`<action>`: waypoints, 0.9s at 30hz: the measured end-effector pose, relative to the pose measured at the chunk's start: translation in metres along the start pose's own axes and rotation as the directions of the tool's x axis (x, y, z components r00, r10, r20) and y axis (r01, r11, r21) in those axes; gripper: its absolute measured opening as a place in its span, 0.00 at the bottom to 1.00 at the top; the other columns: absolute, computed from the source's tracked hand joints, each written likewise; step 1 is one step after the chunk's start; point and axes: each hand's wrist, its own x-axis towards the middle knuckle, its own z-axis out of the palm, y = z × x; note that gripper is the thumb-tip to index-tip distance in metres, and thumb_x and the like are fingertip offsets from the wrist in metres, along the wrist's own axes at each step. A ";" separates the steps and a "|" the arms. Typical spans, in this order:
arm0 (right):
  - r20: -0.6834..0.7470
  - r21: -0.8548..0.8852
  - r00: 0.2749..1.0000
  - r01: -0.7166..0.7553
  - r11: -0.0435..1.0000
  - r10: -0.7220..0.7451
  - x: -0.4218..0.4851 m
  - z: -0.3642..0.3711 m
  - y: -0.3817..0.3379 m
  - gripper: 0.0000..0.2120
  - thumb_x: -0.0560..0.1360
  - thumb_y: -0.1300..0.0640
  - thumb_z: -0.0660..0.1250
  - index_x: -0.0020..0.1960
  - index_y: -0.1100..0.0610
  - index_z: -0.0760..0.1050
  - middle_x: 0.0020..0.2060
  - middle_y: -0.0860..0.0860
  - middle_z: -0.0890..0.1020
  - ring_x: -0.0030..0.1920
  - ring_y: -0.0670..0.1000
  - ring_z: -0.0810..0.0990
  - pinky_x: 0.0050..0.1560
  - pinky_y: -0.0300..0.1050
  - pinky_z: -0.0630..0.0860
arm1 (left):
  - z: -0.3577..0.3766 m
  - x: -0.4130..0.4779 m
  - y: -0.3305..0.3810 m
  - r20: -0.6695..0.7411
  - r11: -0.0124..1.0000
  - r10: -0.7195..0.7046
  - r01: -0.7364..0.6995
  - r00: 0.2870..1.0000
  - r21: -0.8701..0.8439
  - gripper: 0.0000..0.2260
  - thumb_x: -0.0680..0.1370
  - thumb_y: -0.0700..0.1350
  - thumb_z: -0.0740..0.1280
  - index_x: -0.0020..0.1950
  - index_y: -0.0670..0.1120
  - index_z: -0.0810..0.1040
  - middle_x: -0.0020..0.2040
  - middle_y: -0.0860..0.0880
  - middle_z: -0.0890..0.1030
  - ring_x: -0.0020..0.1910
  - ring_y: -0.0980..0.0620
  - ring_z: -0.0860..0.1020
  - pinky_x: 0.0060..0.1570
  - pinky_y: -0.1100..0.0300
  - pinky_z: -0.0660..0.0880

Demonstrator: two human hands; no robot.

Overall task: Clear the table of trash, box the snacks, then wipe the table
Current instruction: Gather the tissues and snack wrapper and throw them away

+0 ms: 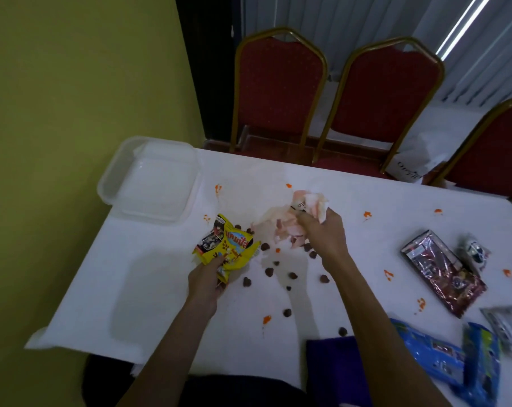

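Observation:
My left hand (208, 282) grips a crumpled yellow snack wrapper (225, 245) just above the white table (149, 274). My right hand (319, 230) is closed on a wad of stained white and pink tissue (310, 202), with more crumpled tissue (275, 224) lying under it. Several brown chocolate balls (269, 271) are scattered between and below my hands. Orange sauce smears (267, 319) dot the tabletop. A clear plastic box (152, 183) sits at the table's far left corner.
A maroon snack packet (443, 270), a small white packet (473, 252), two blue packets (431, 351) and a grey packet (507, 327) lie at the right. A purple cloth (332, 365) rests at the near edge. Red chairs (278, 89) stand behind the table; a yellow wall is on the left.

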 end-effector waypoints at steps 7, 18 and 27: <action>0.255 0.084 0.967 0.003 0.996 -0.024 -0.057 0.011 -0.009 0.09 0.74 0.52 0.73 0.49 0.57 0.82 0.36 0.55 0.86 0.29 0.53 0.84 0.30 0.43 0.77 | 0.009 -0.020 -0.008 0.024 0.999 0.036 -0.036 0.999 0.021 0.06 0.77 0.39 0.70 0.54 0.41 0.80 0.38 0.44 0.79 0.36 0.49 0.77 0.39 0.57 0.76; 0.483 -0.267 0.843 0.399 0.877 -0.236 -0.108 0.099 0.012 0.12 0.73 0.53 0.72 0.41 0.59 0.71 0.36 0.53 0.77 0.34 0.49 0.72 0.34 0.43 0.68 | -0.059 -0.051 -0.024 -0.108 0.985 0.136 -0.146 0.985 -0.087 0.08 0.79 0.41 0.68 0.57 0.41 0.81 0.49 0.42 0.84 0.45 0.46 0.82 0.44 0.53 0.79; 0.707 -0.215 0.651 0.570 0.793 -0.277 -0.172 0.170 0.026 0.14 0.72 0.52 0.72 0.38 0.56 0.68 0.31 0.51 0.73 0.33 0.51 0.70 0.30 0.43 0.63 | -0.159 -0.073 -0.052 -0.314 0.944 0.095 -0.185 0.945 -0.272 0.09 0.78 0.42 0.69 0.57 0.42 0.81 0.50 0.43 0.84 0.49 0.45 0.82 0.44 0.54 0.79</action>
